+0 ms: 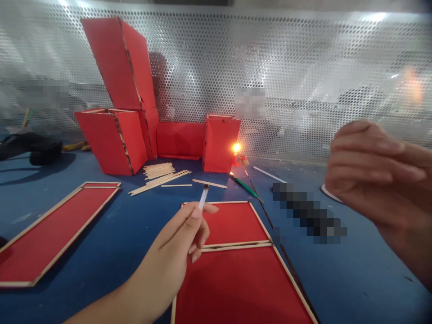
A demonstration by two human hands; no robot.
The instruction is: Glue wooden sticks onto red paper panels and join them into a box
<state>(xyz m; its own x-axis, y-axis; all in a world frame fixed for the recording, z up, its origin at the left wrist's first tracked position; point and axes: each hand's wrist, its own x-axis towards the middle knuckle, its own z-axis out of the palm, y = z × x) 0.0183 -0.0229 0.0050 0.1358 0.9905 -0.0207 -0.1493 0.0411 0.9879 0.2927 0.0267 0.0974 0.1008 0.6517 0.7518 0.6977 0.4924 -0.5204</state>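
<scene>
My left hand [184, 238] pinches a short, translucent white glue stick [203, 199] with a blackened tip pointing up and away. It is above a red panel [243, 285] edged with thin wooden sticks. My right hand [367, 155] is raised at the right with its fingers curled together. It is slightly blurred, and anything between those fingers is hidden. A small flame [236, 147] burns at the back, close to a red box [221, 144]. Beyond my left hand lies a single wooden stick [209, 183].
Tall red boxes [114, 67] stand at the back left, beside a red cylinder [180, 139]. Several wooden sticks [158, 173] lie before them. A framed red strip [64, 234] is at left. A green-handled tool [245, 185] and another white stick [270, 174] lie right of centre.
</scene>
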